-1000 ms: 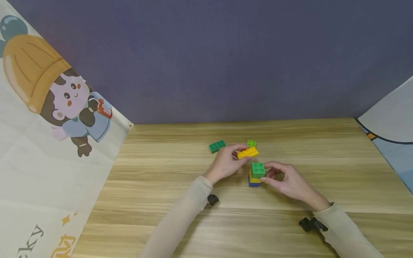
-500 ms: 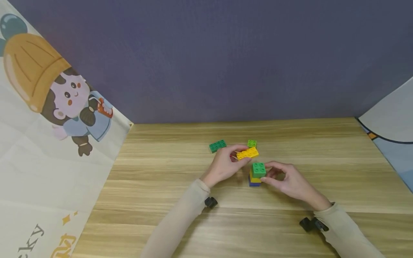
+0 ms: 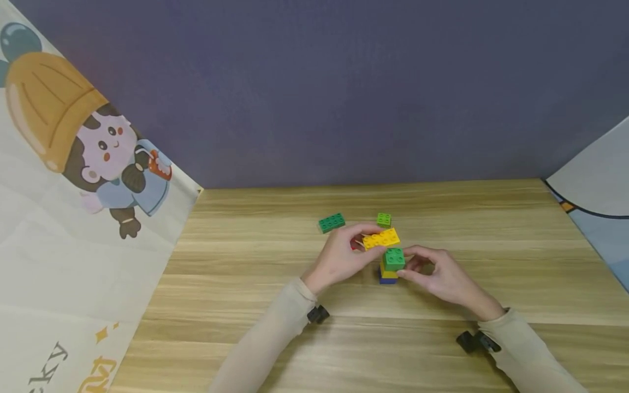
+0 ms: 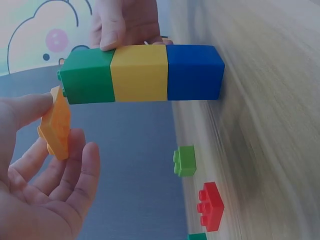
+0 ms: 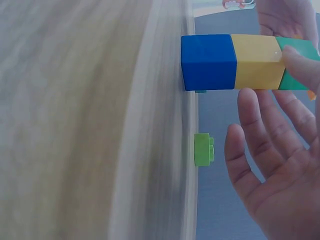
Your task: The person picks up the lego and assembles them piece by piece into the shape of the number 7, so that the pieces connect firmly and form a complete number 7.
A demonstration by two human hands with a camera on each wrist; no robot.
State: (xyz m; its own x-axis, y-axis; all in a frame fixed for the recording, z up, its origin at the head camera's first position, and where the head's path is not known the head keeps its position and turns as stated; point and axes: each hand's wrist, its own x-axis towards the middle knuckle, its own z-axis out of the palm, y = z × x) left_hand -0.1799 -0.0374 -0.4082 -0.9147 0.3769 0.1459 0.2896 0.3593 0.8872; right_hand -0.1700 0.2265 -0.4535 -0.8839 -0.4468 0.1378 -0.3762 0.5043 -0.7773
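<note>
- L hand (image 3: 339, 254): grip pinching the flat yellow brick (image 3: 381, 239) btwn thumb & fingers, held up off the surface (image 3: 236, 245); other fingers loosely bent in L wrist view.
- Flat yellow brick: tilted, studs facing away from the tower, right by the tower's top end; can't tell if it's touching the studs there.
- R hand (image 3: 439, 275): grip pinching the tower near its top, thumb on one side abt where green meets yellow, fingertip on the other; remaining fingers spread below in R wrist view.
- Tower: 3 blocks, upright on the surface, btwn the 2 hands. Blue block (image 4: 195, 72) at bottom, yellow block (image 4: 139, 73) mid, green block (image 4: 89, 76) on top w/ 4 studs up.
- Lt green brick (image 3: 384, 220): small, 4 studs, on the surface just past the flat yellow brick, apart from the tower.
- Red brick (image 4: 212, 206): on the surface, mostly hidden behind L hand in head view, clear in L wrist view.
- Dk green brick (image 3: 331, 222): 2 rows of studs, on the surface, far side of L hand, lying at a slant.
- Both arms: lt sleeves (image 3: 270, 338), blk wrist cams (image 3: 318, 314).
- Bkgd: dk blue-gray panel (image 3: 344, 93) behind the surface; cartoon-print sheet (image 3: 39, 245) at left.
</note>
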